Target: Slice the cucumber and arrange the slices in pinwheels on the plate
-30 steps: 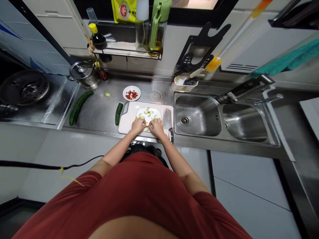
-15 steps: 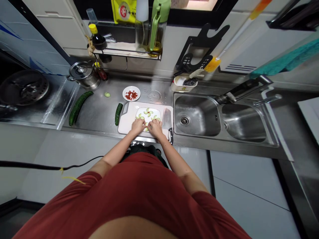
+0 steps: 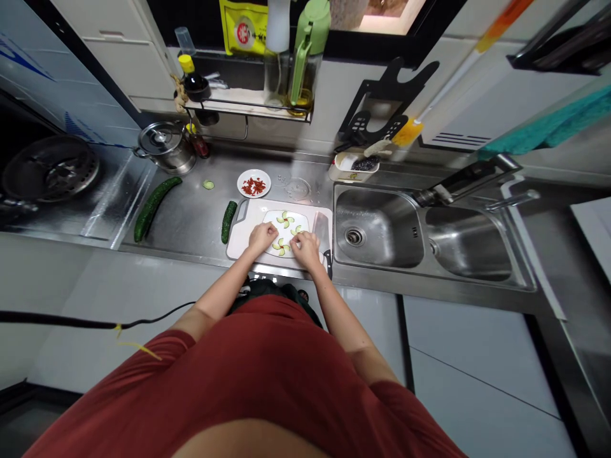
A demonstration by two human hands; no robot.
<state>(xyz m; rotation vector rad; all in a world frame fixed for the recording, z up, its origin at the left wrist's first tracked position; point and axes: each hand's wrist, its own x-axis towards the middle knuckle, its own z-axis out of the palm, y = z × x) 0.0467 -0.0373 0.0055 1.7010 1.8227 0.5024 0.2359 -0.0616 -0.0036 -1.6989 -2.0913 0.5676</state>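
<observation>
A white plate (image 3: 287,234) lies on the cutting board (image 3: 244,224), bearing thin green slices set out like pinwheels with red centres. My left hand (image 3: 262,237) hangs over the plate's left side, its fingers curled closed. At the plate's right side my right hand (image 3: 306,247) has its fingertips pinched together near a pinwheel. Whatever either hand holds, if anything, is too small to make out. A knife (image 3: 321,226) rests at the board's right end, its black handle toward me. Left of the board lies a cut cucumber piece (image 3: 228,222).
Behind the board stands a white dish of chopped red bits (image 3: 253,186). A long cucumber (image 3: 153,208) and a small green slice (image 3: 208,184) lie to the left, with a steel pot (image 3: 168,149) behind. The double sink (image 3: 377,222) adjoins on the right.
My hands have drawn apart from the near pinwheel, which now shows between them. The left hand moved slightly up and left, the right hand slightly right.
</observation>
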